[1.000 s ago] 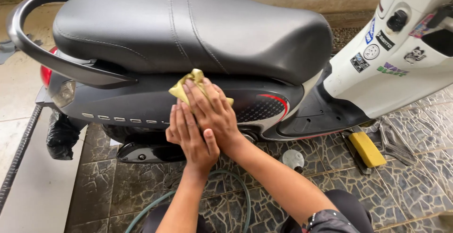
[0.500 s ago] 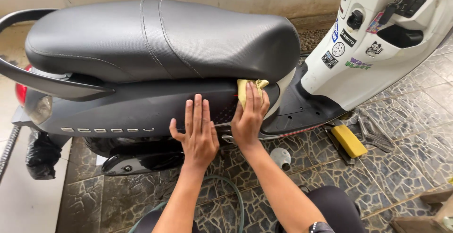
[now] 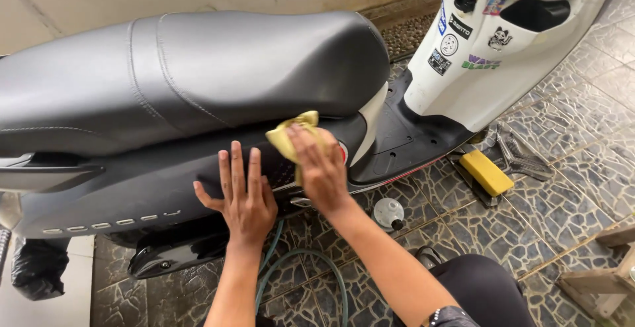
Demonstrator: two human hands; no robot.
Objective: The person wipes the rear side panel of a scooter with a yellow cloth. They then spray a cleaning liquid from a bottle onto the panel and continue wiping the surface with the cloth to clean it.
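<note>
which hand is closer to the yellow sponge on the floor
Right. The right hand presses a yellow cloth on the scooter's side panel, left of the sponge. The left hand lies flat on the panel, farther left.

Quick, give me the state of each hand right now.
Left hand: open, fingers spread flat on the dark side panel, holding nothing.
Right hand: pressing a yellow cloth against the panel.

Tiled home yard: scooter [image 3: 198,102], hose [image 3: 311,267]

Our left hand [image 3: 246,201] and right hand [image 3: 322,168] were bare, no rings, forearms unsleeved, dark trousers on our knee, beaded band at our right elbow.
</note>
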